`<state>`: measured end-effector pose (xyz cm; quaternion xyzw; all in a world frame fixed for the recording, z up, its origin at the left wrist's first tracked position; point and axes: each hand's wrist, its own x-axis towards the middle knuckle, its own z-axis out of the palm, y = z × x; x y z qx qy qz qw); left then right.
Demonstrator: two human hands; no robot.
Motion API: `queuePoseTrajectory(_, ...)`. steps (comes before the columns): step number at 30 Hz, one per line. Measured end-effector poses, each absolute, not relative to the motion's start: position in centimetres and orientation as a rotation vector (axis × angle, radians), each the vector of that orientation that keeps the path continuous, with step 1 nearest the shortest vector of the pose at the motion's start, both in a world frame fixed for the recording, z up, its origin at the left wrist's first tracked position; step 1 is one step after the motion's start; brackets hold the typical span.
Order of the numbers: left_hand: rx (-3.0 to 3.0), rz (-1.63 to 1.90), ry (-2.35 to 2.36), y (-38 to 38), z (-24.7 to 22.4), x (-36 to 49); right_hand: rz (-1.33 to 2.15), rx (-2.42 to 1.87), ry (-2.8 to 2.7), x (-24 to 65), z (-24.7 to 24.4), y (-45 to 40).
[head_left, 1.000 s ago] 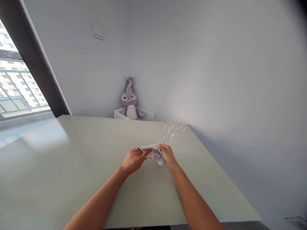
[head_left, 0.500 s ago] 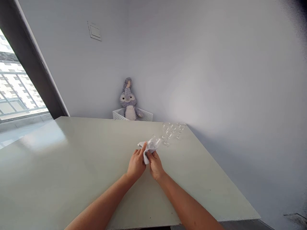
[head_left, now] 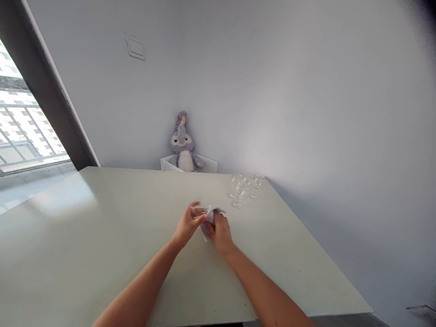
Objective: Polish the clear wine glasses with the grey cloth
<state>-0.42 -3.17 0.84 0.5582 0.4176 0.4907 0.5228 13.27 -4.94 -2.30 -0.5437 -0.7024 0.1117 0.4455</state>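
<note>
Over the middle of the table, my left hand (head_left: 186, 225) is closed around a clear stemmed glass (head_left: 200, 210), which lies tilted on its side with its bowl toward the left. Much of the glass is hidden by my fingers and a white cloth (head_left: 211, 211). My right hand (head_left: 221, 231) grips this cloth, bunched around the right part of the glass, and one corner hangs down between my hands. To the right and behind stand several clear stemmed glasses (head_left: 236, 193), close together and upright.
The pale, glossy table (head_left: 136, 254) fills the lower view. Beyond its far edge sits a grey plush toy (head_left: 185, 152) in a white perforated basket (head_left: 207, 166). A plain wall (head_left: 323, 136) runs along the right. A window (head_left: 29, 122) is at the left.
My left hand has moved slightly left and turned, its fingers now around the glass. The cloth has shifted toward my right hand and bunched up. The standing glasses have not moved.
</note>
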Motion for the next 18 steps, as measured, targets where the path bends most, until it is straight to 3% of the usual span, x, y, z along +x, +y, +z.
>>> queuePoseTrajectory(4,1.116,1.285,0.964,-3.2,1.1,-0.5,-0.142,-1.357,-1.982,13.5,-1.9,-4.9)
queuePoseTrajectory(11,0.915,1.430,0.977,-2.7,0.6,-0.8,-0.262,-1.357,-2.082,13.8,-1.1,-5.2)
queuePoseTrajectory(15,0.818,1.520,0.946,-2.0,0.5,-1.6,-0.117,-1.303,-2.026,14.0,-1.6,-5.2)
queuePoseTrajectory(18,0.830,1.479,0.830,-2.2,0.5,-1.6,0.296,-1.307,-1.775,14.0,-2.0,-4.7)
